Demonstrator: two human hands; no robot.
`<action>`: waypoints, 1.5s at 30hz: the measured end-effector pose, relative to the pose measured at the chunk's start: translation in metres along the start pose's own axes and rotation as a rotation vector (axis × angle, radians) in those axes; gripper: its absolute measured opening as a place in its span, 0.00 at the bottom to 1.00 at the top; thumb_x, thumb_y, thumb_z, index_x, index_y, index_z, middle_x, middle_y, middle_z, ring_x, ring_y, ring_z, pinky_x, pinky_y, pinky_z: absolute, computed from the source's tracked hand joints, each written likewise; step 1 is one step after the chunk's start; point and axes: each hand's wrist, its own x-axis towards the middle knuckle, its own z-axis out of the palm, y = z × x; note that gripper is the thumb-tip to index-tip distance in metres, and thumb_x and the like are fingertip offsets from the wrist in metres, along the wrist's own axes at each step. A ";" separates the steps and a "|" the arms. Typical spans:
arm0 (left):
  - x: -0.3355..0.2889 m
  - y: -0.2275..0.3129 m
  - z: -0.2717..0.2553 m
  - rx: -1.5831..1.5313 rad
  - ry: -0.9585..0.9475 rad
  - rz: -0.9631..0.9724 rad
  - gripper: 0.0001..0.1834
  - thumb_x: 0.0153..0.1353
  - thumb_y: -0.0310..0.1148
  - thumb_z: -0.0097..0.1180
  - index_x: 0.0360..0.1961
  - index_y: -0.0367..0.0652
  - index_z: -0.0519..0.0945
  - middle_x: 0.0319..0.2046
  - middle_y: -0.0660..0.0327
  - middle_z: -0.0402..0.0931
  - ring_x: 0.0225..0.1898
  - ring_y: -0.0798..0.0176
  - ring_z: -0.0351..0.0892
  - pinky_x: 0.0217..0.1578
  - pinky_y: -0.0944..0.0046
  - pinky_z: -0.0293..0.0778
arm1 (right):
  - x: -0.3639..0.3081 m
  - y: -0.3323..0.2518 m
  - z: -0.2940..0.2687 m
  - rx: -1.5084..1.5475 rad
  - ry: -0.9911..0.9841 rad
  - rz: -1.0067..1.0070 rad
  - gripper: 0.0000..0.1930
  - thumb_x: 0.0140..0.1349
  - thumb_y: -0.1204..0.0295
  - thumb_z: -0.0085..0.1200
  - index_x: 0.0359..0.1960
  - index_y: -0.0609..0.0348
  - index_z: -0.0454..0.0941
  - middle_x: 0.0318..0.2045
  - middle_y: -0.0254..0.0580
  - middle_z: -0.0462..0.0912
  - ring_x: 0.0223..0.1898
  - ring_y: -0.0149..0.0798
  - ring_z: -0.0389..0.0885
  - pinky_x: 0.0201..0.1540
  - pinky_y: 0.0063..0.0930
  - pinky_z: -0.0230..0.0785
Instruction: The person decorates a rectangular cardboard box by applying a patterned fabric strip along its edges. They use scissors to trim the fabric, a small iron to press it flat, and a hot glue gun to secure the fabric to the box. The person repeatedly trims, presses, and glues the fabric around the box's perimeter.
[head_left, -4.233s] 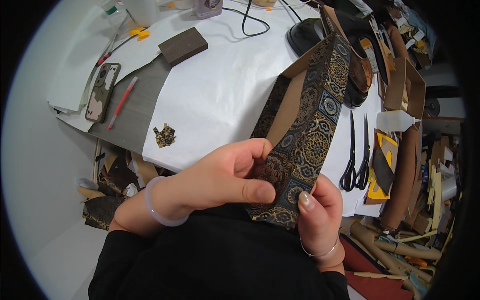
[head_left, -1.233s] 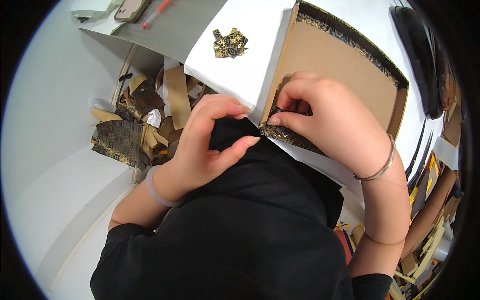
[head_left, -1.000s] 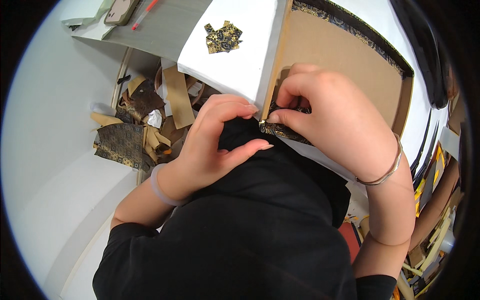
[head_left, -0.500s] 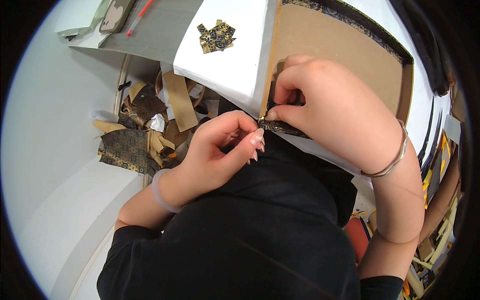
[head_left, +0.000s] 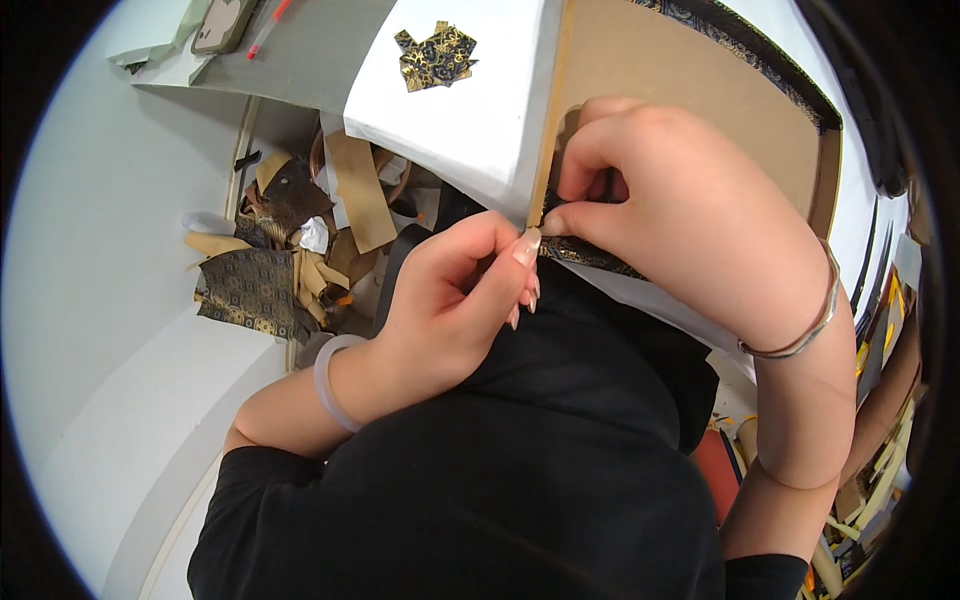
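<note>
A shallow tan box (head_left: 690,75), its walls partly covered with black-and-gold patterned fabric, lies on the table in front of me. My right hand (head_left: 690,185) reaches over its near left corner; thumb and curled fingers pinch the near wall there. My left hand (head_left: 440,310) is closed at the outside of the same corner, thumb and index finger pressed together against its edge. Whatever is between these fingertips is too small to make out. Left of the box, a small heap of black-and-gold fabric pieces (head_left: 437,58) rests on white paper (head_left: 415,120).
A phone in a case (head_left: 222,25) and a red-tipped pen (head_left: 268,28) lie at the far left of the grey tabletop (head_left: 310,65). Below its edge, fabric and card scraps (head_left: 250,290) are piled against a white wall (head_left: 120,250). More scraps and strips lie at the lower right.
My left hand has moved up and slightly right, bringing its fingertips onto the box corner. The box and right hand have shifted slightly to the right.
</note>
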 end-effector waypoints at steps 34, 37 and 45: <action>0.003 0.000 0.017 -0.054 0.123 -0.069 0.11 0.83 0.28 0.59 0.42 0.46 0.69 0.33 0.73 0.68 0.31 0.82 0.62 0.31 0.75 0.60 | -0.008 0.011 0.001 0.017 0.066 -0.104 0.06 0.59 0.77 0.69 0.32 0.68 0.85 0.35 0.47 0.85 0.35 0.48 0.87 0.41 0.38 0.80; 0.005 0.003 0.019 -0.060 0.123 -0.034 0.12 0.83 0.29 0.58 0.41 0.47 0.69 0.32 0.75 0.67 0.31 0.83 0.60 0.30 0.74 0.58 | -0.007 0.009 0.001 0.011 0.061 -0.098 0.06 0.59 0.77 0.69 0.32 0.68 0.86 0.35 0.47 0.85 0.36 0.49 0.87 0.41 0.38 0.81; 0.009 0.001 0.013 -0.004 0.113 -0.069 0.12 0.83 0.30 0.59 0.40 0.46 0.69 0.29 0.76 0.66 0.29 0.82 0.59 0.28 0.73 0.58 | -0.007 0.013 0.008 0.013 0.135 -0.141 0.07 0.60 0.76 0.70 0.33 0.68 0.87 0.35 0.49 0.86 0.37 0.50 0.88 0.43 0.39 0.81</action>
